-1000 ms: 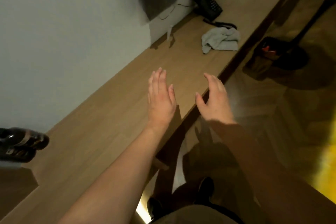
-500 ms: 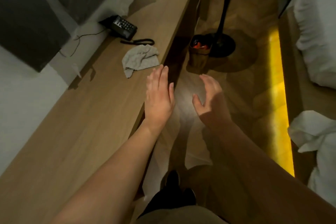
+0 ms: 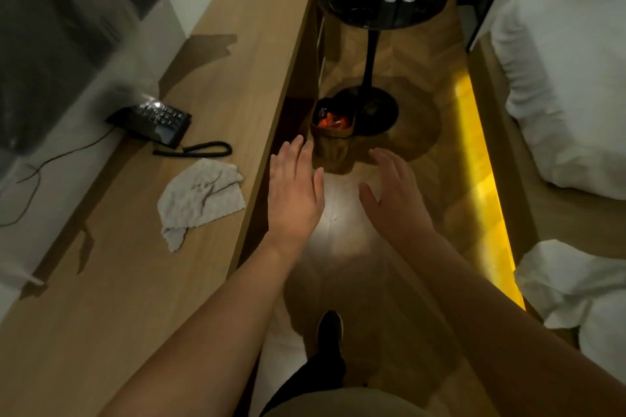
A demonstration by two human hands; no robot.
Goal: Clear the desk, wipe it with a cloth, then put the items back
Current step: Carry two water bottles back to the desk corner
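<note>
Left hand (image 3: 294,193) and right hand (image 3: 394,195) both flat, fingers straight, holding nothing, out over the floor beside the desk (image 3: 111,298) edge. Crumpled grey cloth (image 3: 200,201) lies on the desk, just in front of the black telephone (image 3: 154,120).

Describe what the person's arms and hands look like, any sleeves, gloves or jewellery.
Both forearms are bare up to the frame's edge, with no sleeve in view. The left hand and right hand wear no gloves, and no rings, watch or bracelet show on the fingers or wrists. The light is dim, so fine marks cannot be made out.
</note>
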